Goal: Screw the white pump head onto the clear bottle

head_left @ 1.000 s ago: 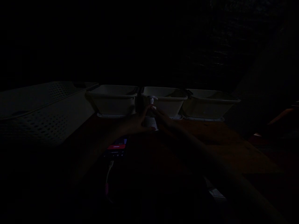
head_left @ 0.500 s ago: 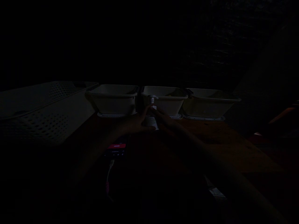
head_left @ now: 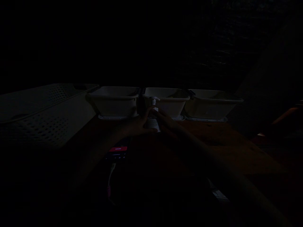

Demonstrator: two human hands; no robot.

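The scene is very dark. A white pump bottle (head_left: 152, 123) stands upright on the wooden table, its pump head (head_left: 154, 99) showing above my fingers. My left hand (head_left: 143, 124) is wrapped round the bottle's left side, the thumb low across its front. From the right, my right hand (head_left: 165, 119) closes on the upper part of the bottle, its fingers meeting those of the left near the neck. Shadow hides the exact finger contact.
Three pale tubs (head_left: 113, 105), (head_left: 175, 105), (head_left: 210, 108) stand in a row behind the bottle on light bases. At left is a perforated basket (head_left: 78, 113). A lit phone (head_left: 117, 151) with a cable (head_left: 110, 176) lies nearer me. Another person's arm (head_left: 285, 116) shows at far right.
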